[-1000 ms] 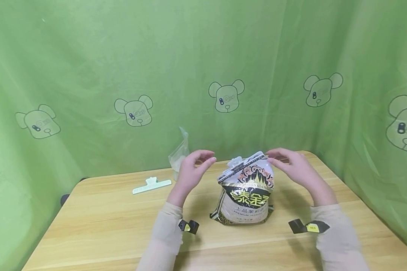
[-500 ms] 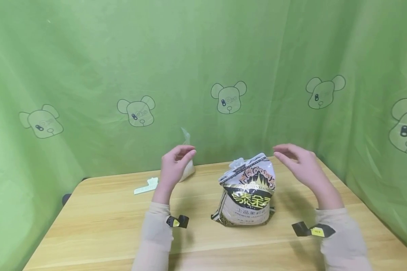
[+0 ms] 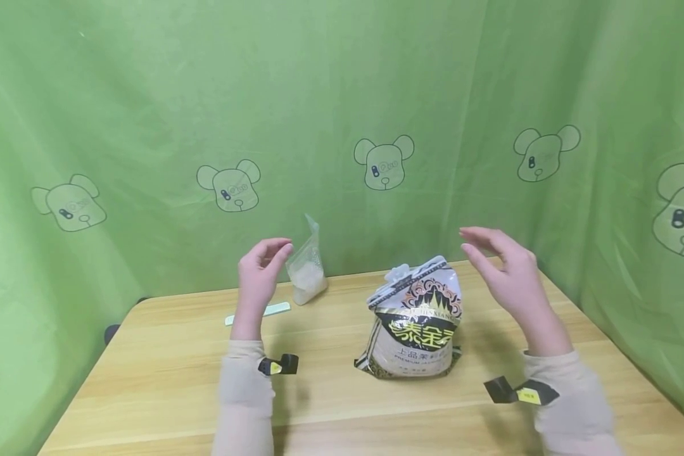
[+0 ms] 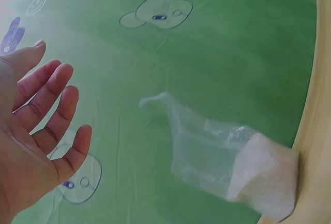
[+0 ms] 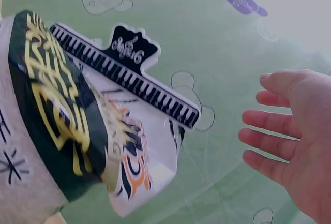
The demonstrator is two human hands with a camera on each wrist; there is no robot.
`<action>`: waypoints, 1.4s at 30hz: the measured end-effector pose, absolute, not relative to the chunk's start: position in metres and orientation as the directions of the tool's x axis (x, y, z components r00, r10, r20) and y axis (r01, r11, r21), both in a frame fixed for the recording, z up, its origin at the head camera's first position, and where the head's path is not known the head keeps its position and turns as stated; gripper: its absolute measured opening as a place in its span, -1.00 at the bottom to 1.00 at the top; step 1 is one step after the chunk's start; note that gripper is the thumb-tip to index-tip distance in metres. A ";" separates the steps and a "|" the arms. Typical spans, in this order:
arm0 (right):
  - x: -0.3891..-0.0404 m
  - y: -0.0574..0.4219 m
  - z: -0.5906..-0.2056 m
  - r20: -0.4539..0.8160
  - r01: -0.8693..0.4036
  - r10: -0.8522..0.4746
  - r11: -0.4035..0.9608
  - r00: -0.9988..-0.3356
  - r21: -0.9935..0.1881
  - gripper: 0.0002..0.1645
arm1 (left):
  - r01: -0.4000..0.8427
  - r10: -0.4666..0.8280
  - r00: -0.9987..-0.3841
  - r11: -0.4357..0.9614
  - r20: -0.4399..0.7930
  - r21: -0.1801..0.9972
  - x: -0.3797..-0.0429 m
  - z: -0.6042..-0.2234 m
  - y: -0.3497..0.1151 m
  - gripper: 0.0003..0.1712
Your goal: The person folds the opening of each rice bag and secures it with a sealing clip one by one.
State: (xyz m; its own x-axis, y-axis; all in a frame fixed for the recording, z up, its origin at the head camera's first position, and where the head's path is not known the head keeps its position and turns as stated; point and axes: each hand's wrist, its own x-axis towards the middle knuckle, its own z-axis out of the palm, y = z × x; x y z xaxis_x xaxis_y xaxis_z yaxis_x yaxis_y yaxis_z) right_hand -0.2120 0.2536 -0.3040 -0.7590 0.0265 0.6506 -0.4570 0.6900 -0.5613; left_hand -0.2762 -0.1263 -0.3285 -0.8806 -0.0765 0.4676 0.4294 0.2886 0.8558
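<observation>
A printed bag of rice (image 3: 418, 335) stands on the table, its top folded over and held by a long clip with a piano-key pattern (image 5: 129, 76). My right hand (image 3: 507, 272) is raised beside the top of this bag. In the right wrist view its fingers are loosely extended, apart from the clip and holding nothing. My left hand (image 3: 259, 272) hovers at the left with relaxed, spread fingers and nothing in them. Near its fingertips is a clear plastic bag (image 4: 258, 167) with white grains in its bottom. Behind the left wrist lies a mint-green clip (image 3: 277, 309), partly hidden.
The wooden table (image 3: 148, 380) has its far edge against a green curtain (image 3: 296, 95) with bear-head drawings, which also runs along both sides. The rice bag stands right of the table's middle; the clear bag sits near the back edge.
My left hand has moved left, away from the rice bag, uncovering the clear bag and partly covering the green clip. My right hand has drawn back from the rice bag's top corner and risen slightly.
</observation>
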 end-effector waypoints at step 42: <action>-0.193 0.168 -0.313 0.826 -0.806 -0.314 0.536 -0.467 -0.252 -0.47 | 0.227 -0.115 -0.953 0.349 0.281 0.909 -0.320 -0.402 -0.164 -0.43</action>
